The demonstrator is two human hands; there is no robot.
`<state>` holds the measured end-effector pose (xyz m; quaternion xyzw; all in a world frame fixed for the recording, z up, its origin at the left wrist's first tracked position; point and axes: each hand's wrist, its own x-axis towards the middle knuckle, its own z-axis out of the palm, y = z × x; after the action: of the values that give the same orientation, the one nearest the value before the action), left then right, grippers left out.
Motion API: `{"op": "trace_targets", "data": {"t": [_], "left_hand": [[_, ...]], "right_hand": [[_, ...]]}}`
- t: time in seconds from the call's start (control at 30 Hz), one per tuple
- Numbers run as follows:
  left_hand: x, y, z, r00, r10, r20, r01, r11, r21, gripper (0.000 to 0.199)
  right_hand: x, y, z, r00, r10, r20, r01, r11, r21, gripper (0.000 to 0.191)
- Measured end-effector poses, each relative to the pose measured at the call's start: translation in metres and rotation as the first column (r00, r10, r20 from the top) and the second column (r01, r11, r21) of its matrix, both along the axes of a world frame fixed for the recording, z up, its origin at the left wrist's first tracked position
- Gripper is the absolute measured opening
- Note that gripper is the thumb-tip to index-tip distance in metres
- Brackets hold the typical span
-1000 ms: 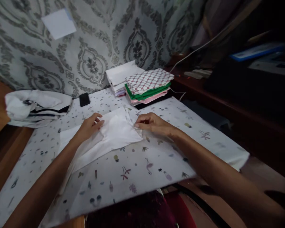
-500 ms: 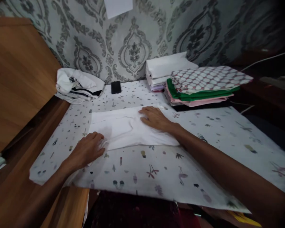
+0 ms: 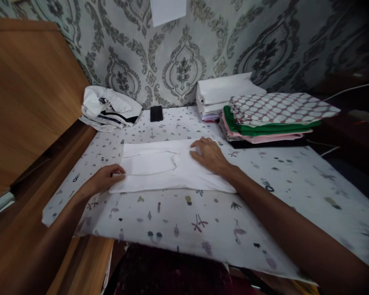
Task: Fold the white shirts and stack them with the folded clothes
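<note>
printed tablecloth [image 3: 172,217] gives the white garment [image 3: 147,164] a flat bed. left hand [image 3: 104,178] curls at its left end, pinch unclear; right hand [image 3: 211,157] lies open on top, seemingly steadying it. beyond, a colourful folded stack [image 3: 276,110] sits back, apparently leaving working room.

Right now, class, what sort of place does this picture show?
Probably a room in a home: an ornate patterned wall, a printed cloth spread flat, and a stack of folded fabrics.
</note>
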<state>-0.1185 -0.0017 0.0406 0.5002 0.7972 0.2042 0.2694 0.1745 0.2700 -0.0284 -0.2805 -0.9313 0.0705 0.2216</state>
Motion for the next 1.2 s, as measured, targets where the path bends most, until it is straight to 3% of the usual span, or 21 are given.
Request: {"op": "trace_targets", "data": {"t": [0.1, 0.2, 0.33, 0.53, 0.7, 0.8, 0.9, 1.03, 1.1, 1.2], "left_hand": [[0.005, -0.004, -0.002, 1.000, 0.015, -0.003, -0.015, 1.000, 0.003, 0.036], [0.010, -0.006, -0.003, 0.997, 0.067, 0.039, -0.070, 0.994, 0.089, 0.036], [0.013, -0.005, -0.007, 0.987, 0.153, 0.056, -0.161, 0.971, 0.175, 0.039], [0.014, -0.003, -0.017, 0.976, 0.096, -0.196, -0.073, 0.990, 0.117, 0.036], [0.017, -0.003, -0.016, 0.941, 0.076, -0.328, -0.064, 0.997, 0.046, 0.041], [0.022, -0.003, -0.011, 0.873, 0.063, -0.483, -0.076, 0.997, -0.006, 0.046], [0.036, 0.005, -0.001, 0.796, 0.014, -0.605, 0.043, 0.996, 0.079, 0.049], [0.073, 0.034, 0.017, 0.875, -0.203, -0.440, 0.271, 0.958, 0.097, 0.046], [0.095, 0.057, 0.022, 0.868, -0.331, -0.370, 0.398, 0.909, 0.122, 0.044], [0.125, 0.095, 0.018, 0.801, -0.489, -0.346, 0.574, 0.792, 0.210, 0.039]], "right_hand": [[0.003, 0.001, 0.002, 0.998, 0.006, -0.055, -0.011, 0.995, -0.096, 0.019], [0.005, 0.000, 0.005, 0.982, 0.012, -0.190, -0.039, 0.989, -0.139, 0.015], [0.008, -0.003, 0.008, 0.939, -0.101, -0.328, 0.050, 0.986, -0.161, 0.020], [0.010, -0.002, 0.008, 0.978, -0.152, -0.146, 0.120, 0.971, -0.207, 0.026], [0.013, 0.003, 0.009, 0.974, -0.151, -0.168, 0.099, 0.953, -0.285, 0.045], [0.016, 0.008, 0.011, 0.964, -0.133, -0.229, 0.052, 0.943, -0.329, 0.046], [0.019, 0.015, 0.014, 0.934, -0.173, -0.313, 0.028, 0.907, -0.419, 0.042], [0.032, 0.016, 0.021, 0.868, -0.270, -0.416, -0.013, 0.826, -0.563, 0.038], [0.043, 0.009, 0.026, 0.854, -0.279, -0.440, -0.030, 0.816, -0.577, 0.036], [0.066, -0.014, 0.038, 0.870, -0.268, -0.414, -0.017, 0.823, -0.568, 0.034]]}}
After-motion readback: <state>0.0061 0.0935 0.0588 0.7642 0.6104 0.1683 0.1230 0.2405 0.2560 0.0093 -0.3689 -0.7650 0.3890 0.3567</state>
